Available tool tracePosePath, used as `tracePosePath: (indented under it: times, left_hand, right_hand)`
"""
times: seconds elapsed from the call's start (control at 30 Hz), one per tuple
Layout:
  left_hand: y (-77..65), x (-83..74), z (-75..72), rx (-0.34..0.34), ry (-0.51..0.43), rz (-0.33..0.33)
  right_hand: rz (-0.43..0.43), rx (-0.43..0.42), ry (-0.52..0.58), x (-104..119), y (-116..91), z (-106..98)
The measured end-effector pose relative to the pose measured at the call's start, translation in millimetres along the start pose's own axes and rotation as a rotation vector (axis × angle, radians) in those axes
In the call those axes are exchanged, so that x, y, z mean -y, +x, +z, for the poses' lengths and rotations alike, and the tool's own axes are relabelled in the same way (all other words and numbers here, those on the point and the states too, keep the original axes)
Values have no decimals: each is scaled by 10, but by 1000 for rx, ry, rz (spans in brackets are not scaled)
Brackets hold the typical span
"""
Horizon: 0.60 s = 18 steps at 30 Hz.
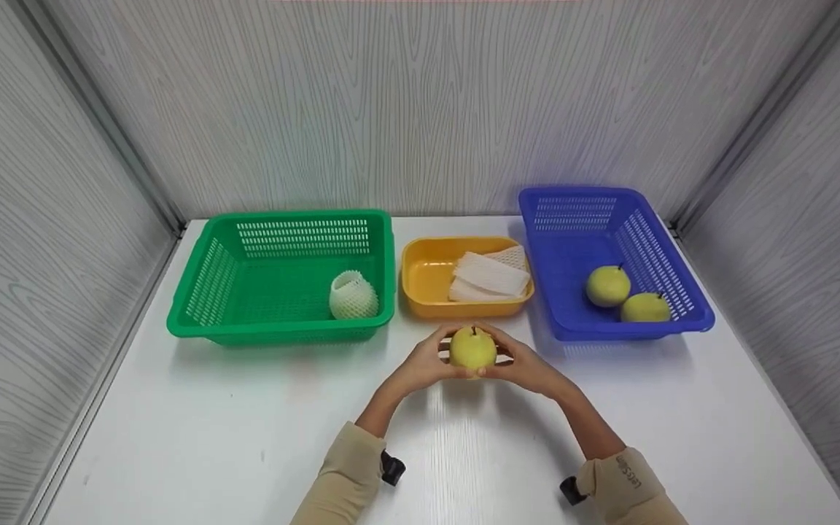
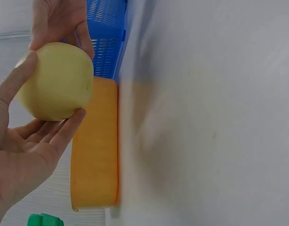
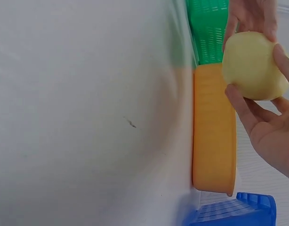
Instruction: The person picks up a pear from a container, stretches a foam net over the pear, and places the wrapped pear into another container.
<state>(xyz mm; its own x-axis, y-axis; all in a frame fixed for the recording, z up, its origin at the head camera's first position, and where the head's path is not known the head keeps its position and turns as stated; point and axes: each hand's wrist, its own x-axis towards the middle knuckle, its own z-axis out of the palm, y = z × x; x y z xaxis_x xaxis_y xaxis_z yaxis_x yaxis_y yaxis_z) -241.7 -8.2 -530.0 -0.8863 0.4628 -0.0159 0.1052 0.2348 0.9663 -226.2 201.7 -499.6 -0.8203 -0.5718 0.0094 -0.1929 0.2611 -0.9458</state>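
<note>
A round yellow pear (image 1: 472, 350) with a dark stem is held between both hands above the white table, in front of the orange tray. My left hand (image 1: 422, 364) curls its fingers and thumb round the left side. Round the other side, my right hand (image 1: 526, 367) grips it the same way. In the left wrist view the pear (image 2: 57, 82) shows bare skin, with the left thumb and fingertips on it. The right wrist view has the right hand's fingers against the pear (image 3: 253, 66) too.
Behind the hands stands the orange tray (image 1: 424, 273) with white foam nets (image 1: 491, 274) in it. At left, a green basket (image 1: 281, 328) holds a rounded white foam net (image 1: 353, 296). A blue basket (image 1: 562, 324) at right holds two pears (image 1: 608, 286). Pale panels (image 1: 456, 109) enclose the table.
</note>
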Motion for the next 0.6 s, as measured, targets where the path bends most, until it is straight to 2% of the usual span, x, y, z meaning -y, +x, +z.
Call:
tracePosePath:
  times: [0.3, 0.47, 0.6]
  left_hand:
    - [-30, 87, 99, 14, 126, -14]
    - [-63, 114, 140, 16, 258, 13]
    - [-80, 112, 176, 3, 287, 24]
  right_hand:
    - [32, 69, 6, -109, 13, 55]
    - [36, 115, 5, -155, 15, 80]
    - [32, 127, -6, -174, 19, 88]
